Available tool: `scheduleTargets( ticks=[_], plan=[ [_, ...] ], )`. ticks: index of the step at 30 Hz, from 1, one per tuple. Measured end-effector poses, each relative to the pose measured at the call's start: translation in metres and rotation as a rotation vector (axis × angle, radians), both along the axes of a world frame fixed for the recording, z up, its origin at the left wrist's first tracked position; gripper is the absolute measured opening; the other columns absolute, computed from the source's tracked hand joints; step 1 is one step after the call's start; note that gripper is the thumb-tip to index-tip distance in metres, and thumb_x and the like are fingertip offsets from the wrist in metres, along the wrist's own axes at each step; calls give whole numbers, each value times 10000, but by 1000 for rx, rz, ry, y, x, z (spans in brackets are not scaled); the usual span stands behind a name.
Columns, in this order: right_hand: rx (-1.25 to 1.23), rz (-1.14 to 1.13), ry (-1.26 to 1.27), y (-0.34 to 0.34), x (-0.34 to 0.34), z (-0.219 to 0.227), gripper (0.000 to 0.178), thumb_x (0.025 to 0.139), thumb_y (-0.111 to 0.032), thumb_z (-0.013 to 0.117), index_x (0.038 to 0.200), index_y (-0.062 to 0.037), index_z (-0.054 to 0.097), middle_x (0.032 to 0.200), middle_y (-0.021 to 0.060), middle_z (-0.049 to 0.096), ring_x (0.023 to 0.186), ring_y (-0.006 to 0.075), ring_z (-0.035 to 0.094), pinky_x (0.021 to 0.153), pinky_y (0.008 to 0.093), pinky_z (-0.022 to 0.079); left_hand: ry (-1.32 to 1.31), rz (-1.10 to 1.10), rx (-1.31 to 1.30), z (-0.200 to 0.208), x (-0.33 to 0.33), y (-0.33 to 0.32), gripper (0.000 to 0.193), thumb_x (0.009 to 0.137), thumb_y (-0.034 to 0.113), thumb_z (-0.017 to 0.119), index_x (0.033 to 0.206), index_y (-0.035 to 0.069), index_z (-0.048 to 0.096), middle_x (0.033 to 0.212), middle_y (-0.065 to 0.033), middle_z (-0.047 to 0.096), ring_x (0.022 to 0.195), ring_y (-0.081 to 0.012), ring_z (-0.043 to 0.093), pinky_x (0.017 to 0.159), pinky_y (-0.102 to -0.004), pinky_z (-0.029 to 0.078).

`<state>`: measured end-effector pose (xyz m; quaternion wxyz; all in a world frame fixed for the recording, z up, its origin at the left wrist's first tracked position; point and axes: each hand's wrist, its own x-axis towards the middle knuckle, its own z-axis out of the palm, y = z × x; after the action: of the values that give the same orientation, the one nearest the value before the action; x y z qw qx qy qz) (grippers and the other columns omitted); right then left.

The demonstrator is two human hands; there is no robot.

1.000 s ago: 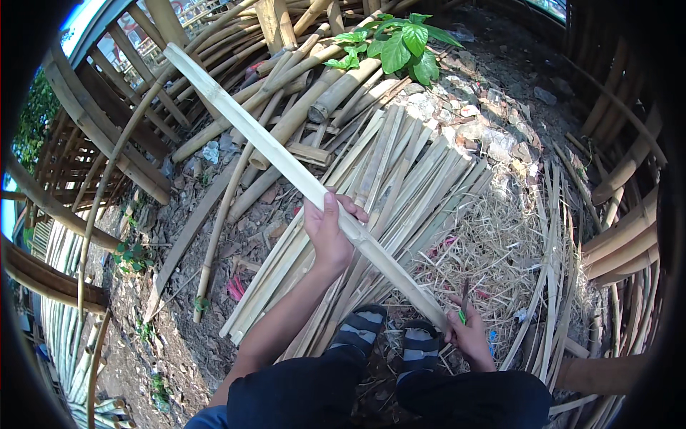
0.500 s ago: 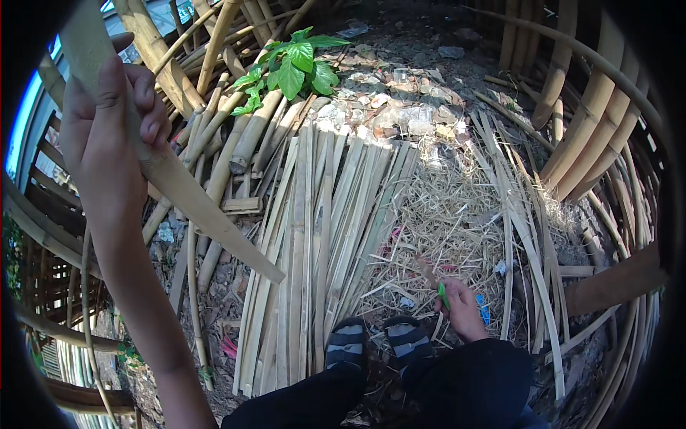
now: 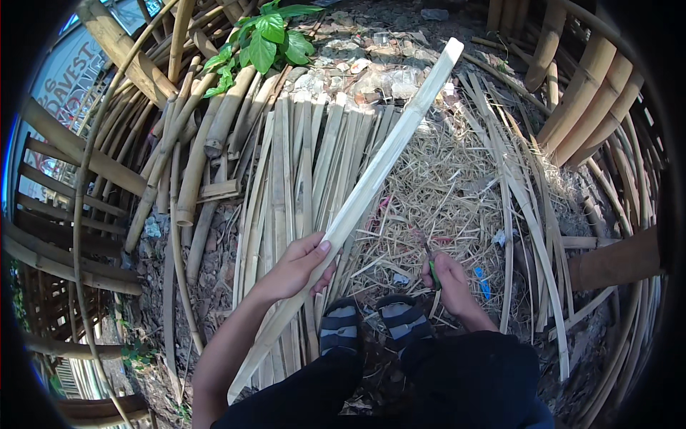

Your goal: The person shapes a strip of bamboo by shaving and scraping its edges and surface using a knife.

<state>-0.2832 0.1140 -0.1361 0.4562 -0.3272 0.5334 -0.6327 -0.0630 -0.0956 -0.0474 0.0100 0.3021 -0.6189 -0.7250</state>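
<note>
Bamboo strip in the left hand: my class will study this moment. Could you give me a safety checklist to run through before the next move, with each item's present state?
1. Left hand grips the bamboo strip: ok, fingers wrapped around its lower part.
2. Right hand holds the knife by its green handle: ok.
3. Knife apart from the left hand: ok, a gap shows between them.
4. Hands gloved: not ok, both are bare.
5. Strip's lower end free of the left trouser leg: cannot tell, they appear very close.
6. Knife's edge sharp: cannot tell, too small to judge.
</note>
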Motion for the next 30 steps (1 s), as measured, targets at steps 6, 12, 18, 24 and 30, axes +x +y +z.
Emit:
scheduleTargets(
  ticks=[6, 12, 18, 24, 30],
  plan=[
    [63, 233, 440, -18, 33, -6, 374, 958, -387, 574, 899, -22, 516, 620, 67, 523, 551, 205, 526, 530, 341, 404, 32, -154, 179, -44, 13, 30, 417, 981, 366, 555, 1211, 34, 452, 702, -13, 530, 548, -79, 510, 490, -222, 424],
    [-43, 368, 735, -28, 66, -9, 341, 928, -347, 607, 879, -14, 546, 603, 180, 566, 511, 375, 579, 492, 439, 447, 45, -143, 295, -58, 23, 52, 473, 958, 354, 595, 1265, 28, 442, 813, -23, 553, 649, -80, 531, 541, -222, 437],
    [53, 475, 609, -26, 66, -8, 421, 971, -394, 544, 836, 4, 537, 586, 139, 563, 510, 309, 591, 502, 385, 452, 109, -25, 267, -62, 31, 63, 250, 1024, 225, 482, 1147, 9, 513, 781, -16, 535, 611, -77, 485, 542, -230, 426],
    [319, 938, -328, -26, 63, -27, 444, 1006, -444, 478, 915, -29, 606, 641, -26, 506, 576, 59, 456, 523, 235, 386, 181, -152, 268, -69, 35, 62, 286, 1036, 258, 445, 1068, -3, 557, 758, -35, 554, 601, -90, 511, 534, -229, 436],
    [310, 948, -492, -22, 70, -24, 449, 1004, -462, 469, 909, -44, 601, 626, -33, 463, 534, 47, 393, 488, 209, 325, 198, -74, 378, -68, 37, 68, 302, 1018, 302, 484, 1047, 7, 541, 765, -46, 567, 645, -112, 585, 513, -243, 483]
  ],
)
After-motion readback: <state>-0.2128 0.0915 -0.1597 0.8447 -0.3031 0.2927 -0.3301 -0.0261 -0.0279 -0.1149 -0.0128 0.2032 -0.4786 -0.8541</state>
